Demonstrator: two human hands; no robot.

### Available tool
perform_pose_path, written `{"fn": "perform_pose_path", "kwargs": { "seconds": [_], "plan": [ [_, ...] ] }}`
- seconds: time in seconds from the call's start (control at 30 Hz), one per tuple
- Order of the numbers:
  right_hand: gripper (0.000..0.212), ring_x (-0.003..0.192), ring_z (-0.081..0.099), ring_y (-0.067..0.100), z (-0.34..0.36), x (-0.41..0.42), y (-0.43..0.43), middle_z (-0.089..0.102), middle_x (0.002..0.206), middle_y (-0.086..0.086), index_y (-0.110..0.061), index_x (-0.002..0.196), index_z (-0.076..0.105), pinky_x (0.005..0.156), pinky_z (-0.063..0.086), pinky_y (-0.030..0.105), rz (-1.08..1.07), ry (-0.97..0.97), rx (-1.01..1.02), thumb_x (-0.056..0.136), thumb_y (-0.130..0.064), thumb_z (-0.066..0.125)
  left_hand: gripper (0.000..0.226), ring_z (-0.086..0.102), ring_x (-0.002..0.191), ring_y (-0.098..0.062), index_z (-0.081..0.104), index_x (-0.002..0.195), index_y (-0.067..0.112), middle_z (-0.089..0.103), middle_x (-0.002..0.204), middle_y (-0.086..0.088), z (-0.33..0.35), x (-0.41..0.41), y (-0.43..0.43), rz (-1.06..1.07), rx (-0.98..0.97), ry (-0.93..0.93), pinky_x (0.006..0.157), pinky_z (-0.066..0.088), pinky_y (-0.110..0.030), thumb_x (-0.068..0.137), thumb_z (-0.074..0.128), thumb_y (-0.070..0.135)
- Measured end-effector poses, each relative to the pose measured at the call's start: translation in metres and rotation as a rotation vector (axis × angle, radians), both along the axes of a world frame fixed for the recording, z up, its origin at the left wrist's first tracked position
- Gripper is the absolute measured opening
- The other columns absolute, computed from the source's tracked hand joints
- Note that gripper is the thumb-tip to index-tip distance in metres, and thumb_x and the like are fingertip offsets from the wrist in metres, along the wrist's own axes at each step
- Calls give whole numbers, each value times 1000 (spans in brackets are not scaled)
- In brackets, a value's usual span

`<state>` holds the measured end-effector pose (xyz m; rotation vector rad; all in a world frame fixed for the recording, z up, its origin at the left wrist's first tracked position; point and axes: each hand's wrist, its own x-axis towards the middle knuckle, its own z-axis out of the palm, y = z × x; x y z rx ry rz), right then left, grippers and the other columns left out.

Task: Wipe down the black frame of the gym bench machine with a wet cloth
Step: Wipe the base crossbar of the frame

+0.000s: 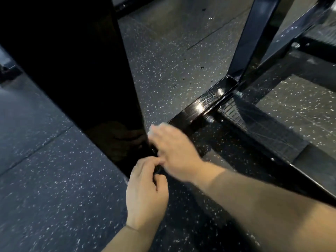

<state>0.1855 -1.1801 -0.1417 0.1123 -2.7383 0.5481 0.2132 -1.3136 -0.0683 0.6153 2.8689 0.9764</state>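
Your left hand (145,193) curls, pinching something dark; your right hand (174,151), blurred, fingers extended, touches the black frame (87,79) at 12 o'clock.

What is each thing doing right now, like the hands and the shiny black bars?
Left hand: fingers curled, pinching something dark, too small to tell.
Right hand: blurred, fingers reaching to the post's base; no cloth visible.
Broad glossy black upright post: standing, reflecting the hands.
Glossy black floor bar: lying flat, streaked.
Speckled dark rubber floor: bare.

Single head-worn wide-angle view, looking steeply down at close range onto the black frame (78,73) base and speckled floor (54,179).
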Motion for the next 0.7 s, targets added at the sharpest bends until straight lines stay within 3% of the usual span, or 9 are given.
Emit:
{"fn": "perform_pose_path", "kwargs": {
  "seconds": [0.1,0.2,0.3,0.33,0.4,0.5,0.57,0.63,0.7],
  "plan": [
    [51,133,42,29,1,5,26,49,142,12,-5,135,51,113,28,41,189,7,105,87,-17,43,35,52,96,-8,60,105,26,52,104,18,6,-8,12,-35,16,-14,80,42,-26,81,52,1],
    [41,130,43,28,9,-2,85,52,136,9,-13,129,54,115,18,31,-157,-23,64,91,-16,43,36,53,87,-13,54,115,29,42,109,24,10,-13,17,-77,-48,-76,77,42,-25,87,50,8],
    [42,137,33,32,8,-13,97,42,146,11,-13,137,48,119,15,42,-511,-50,-55,99,-27,37,40,50,102,-4,52,122,28,40,118,26,9,-12,16,-96,-49,-92,86,38,-20,88,47,7],
    [39,134,34,32,8,-15,80,43,143,11,-13,133,48,116,21,48,-563,-43,-71,97,-24,38,42,44,108,3,52,124,28,41,121,25,8,-11,16,-103,-39,-105,91,35,-18,88,47,6],
    [39,124,40,32,5,-11,33,48,134,9,-12,125,51,107,32,49,-454,-8,-75,89,-21,37,45,41,114,5,51,126,29,44,128,22,6,-9,13,-88,-39,-130,95,35,-19,88,47,5],
    [48,132,38,30,-10,13,-32,50,140,10,-9,136,44,112,25,45,-146,63,-94,90,-24,39,46,45,112,1,55,124,28,48,124,20,4,-11,7,-65,-49,-89,85,35,-10,85,49,3],
    [50,133,38,27,-16,12,-17,49,142,7,-13,139,37,112,24,46,-111,91,-7,92,-28,37,42,47,108,1,56,120,28,47,118,23,5,-14,4,-82,-57,-41,76,32,-3,85,45,8],
    [49,133,39,29,-16,4,17,48,142,7,-17,137,41,111,26,50,-260,70,21,89,-27,36,39,46,103,3,56,117,32,46,116,24,6,-18,2,-108,-72,-22,71,31,0,85,43,13],
    [48,140,29,31,-10,-2,51,36,151,8,-18,142,38,115,23,53,-500,23,-61,95,-26,32,40,43,103,5,55,117,33,46,116,25,8,-20,1,-115,-81,-44,71,32,2,88,47,7]
  ]
}}
